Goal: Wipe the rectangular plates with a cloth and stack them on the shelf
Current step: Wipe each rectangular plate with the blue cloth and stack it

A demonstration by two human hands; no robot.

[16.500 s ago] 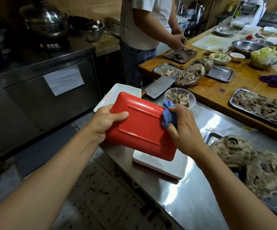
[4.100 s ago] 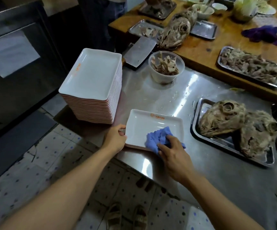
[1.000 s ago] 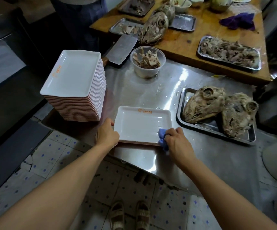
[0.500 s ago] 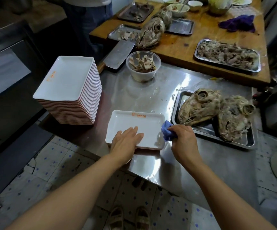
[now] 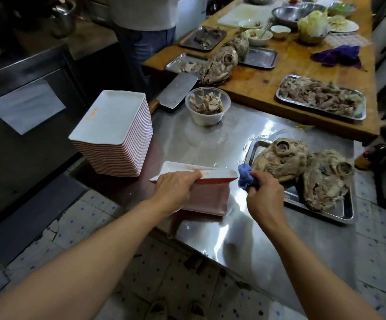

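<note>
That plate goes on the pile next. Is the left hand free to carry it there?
Probably yes: the left hand already grips the plate, and nothing stands between it and the plate stack.

this is a working restaurant kitchen. a steel counter (image 5: 210, 139) carries a tall stack of plates (image 5: 115, 135), a cleaver (image 5: 175, 90) and a tub of scraps (image 5: 207, 107), and metal trays hold cooked animal heads (image 5: 282, 158) and chopped meat (image 5: 321, 97). a long wooden table (image 5: 256, 82) beyond is crowded with bowls and cabbage (image 5: 314, 24), with big pots (image 5: 60, 17) at the back left.
</note>
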